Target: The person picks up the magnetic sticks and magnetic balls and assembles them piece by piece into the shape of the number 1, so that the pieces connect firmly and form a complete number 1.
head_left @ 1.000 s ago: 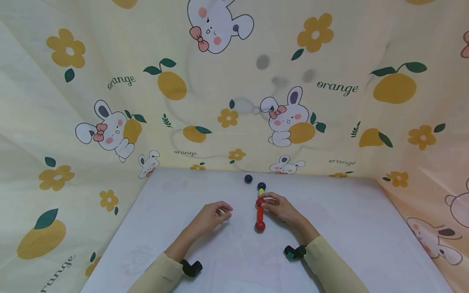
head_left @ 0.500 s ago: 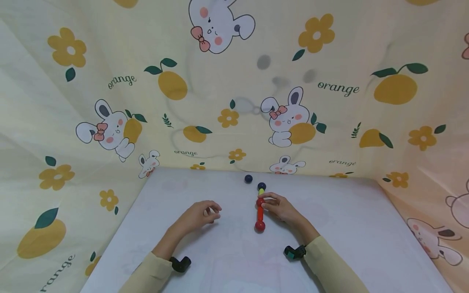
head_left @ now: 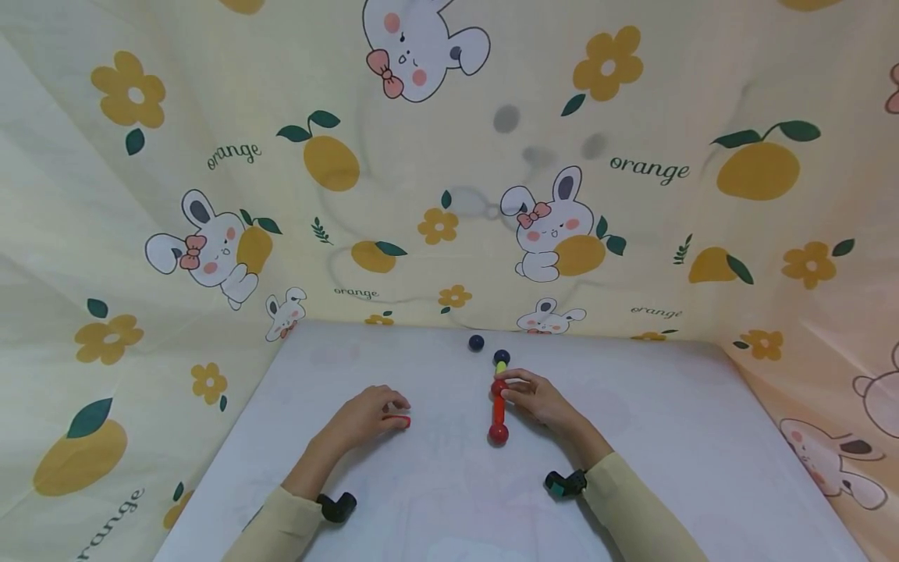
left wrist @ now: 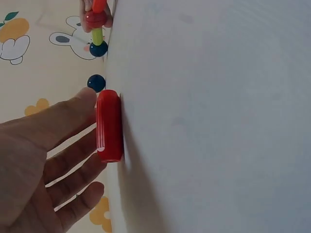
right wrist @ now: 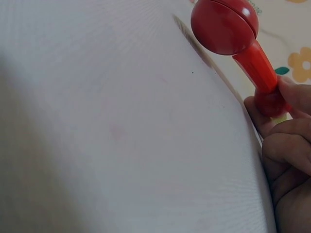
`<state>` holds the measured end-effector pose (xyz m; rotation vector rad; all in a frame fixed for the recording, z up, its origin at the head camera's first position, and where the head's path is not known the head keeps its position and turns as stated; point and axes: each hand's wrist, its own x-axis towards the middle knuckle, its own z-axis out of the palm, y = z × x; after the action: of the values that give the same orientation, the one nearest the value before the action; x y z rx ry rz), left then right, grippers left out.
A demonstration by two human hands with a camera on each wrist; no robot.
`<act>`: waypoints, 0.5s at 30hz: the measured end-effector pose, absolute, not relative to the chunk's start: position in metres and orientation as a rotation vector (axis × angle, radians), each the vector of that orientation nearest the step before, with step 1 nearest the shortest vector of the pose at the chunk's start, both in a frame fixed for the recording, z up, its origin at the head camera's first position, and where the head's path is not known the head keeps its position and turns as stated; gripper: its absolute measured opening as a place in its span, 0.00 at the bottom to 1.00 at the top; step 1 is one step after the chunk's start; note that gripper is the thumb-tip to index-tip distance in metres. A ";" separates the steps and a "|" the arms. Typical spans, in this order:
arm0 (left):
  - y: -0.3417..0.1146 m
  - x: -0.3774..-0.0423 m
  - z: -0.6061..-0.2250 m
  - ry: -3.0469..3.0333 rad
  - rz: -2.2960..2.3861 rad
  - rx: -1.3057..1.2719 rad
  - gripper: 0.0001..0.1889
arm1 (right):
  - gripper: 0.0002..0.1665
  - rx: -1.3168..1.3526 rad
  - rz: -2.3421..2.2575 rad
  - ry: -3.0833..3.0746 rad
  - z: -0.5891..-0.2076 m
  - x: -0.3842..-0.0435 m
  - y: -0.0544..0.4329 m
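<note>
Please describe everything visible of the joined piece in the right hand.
The joined piece is a nearly straight chain: near red ball, orange-red rod, middle red ball, yellow-green rod, dark blue ball. Surfaces look glossy, perhaps plastic; a seam crosses the near ball. It points away from the person. The right hand grips its middle ball; contact with the table is unclear.

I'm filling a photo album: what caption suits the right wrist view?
Right hand gripping a red ball; an orange-red rod joins it to a second red ball.

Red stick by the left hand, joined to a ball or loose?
Loose: the left wrist view shows the red stick with both ends bare.
</note>
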<state>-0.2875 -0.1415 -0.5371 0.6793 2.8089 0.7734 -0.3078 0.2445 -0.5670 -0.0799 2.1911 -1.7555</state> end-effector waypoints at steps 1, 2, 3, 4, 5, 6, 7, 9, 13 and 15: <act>-0.142 -0.287 -0.538 2.811 0.756 0.677 0.13 | 0.24 -0.081 -1.755 2.192 -0.567 -0.308 0.244; -0.142 -0.287 -0.538 2.811 0.739 0.678 0.13 | 0.24 -0.082 -1.753 2.192 -0.567 -0.308 0.245; -0.142 -0.286 -0.539 2.813 0.722 0.677 0.13 | 0.24 -0.083 -1.750 2.192 -0.567 -0.308 0.245; -0.142 -0.286 -0.539 2.812 0.715 0.679 0.13 | 0.24 -0.082 -1.747 2.191 -0.567 -0.308 0.245; -0.142 -0.285 -0.539 2.811 0.706 0.682 0.13 | 0.24 -0.083 -1.745 2.190 -0.567 -0.308 0.245; -0.142 -0.284 -0.539 2.809 0.705 0.679 0.13 | 0.24 -0.082 -1.744 2.189 -0.568 -0.308 0.245; -0.142 -0.284 -0.539 2.808 0.708 0.680 0.13 | 0.24 -0.080 -1.744 2.188 -0.568 -0.308 0.245; -0.142 -0.283 -0.539 2.808 0.712 0.681 0.12 | 0.25 -0.082 -1.745 2.186 -0.568 -0.309 0.245; -0.142 -0.283 -0.539 2.821 0.701 0.697 0.12 | 0.26 -0.095 -1.746 2.193 -0.567 -0.309 0.245; -0.142 -0.283 -0.539 2.829 0.692 0.697 0.12 | 0.25 -0.108 -1.741 2.204 -0.567 -0.309 0.246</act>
<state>-0.2828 -0.1417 -0.5386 0.6968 2.8289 0.6921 -0.3092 0.2455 -0.5669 -0.1082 2.2045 -1.7415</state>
